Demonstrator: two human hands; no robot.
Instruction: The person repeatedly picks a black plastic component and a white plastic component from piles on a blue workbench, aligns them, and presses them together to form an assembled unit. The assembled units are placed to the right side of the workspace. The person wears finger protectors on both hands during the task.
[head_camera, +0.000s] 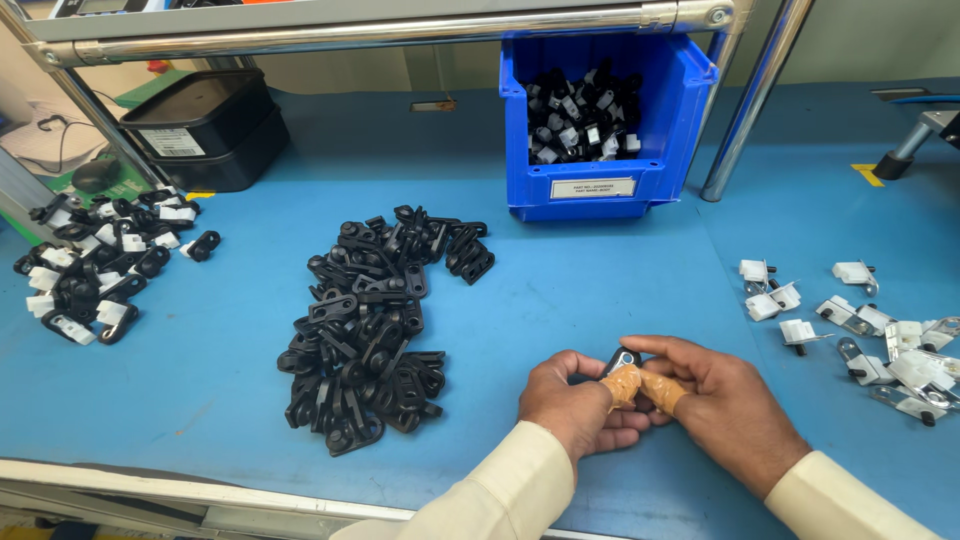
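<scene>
Both my hands meet low on the blue worktop, right of centre. My left hand and my right hand together pinch one small black plastic part with a shiny metal piece. Tan finger cots cover the thumb tips pressing on it. Cream sleeves cover both wrists. Just left of my hands lies a long pile of black plastic brackets.
A blue bin of black and white parts stands at the back. Assembled black-and-white pieces lie at far left by a black tray stack. White and metal clips are scattered at right. Metal frame tubes rise behind.
</scene>
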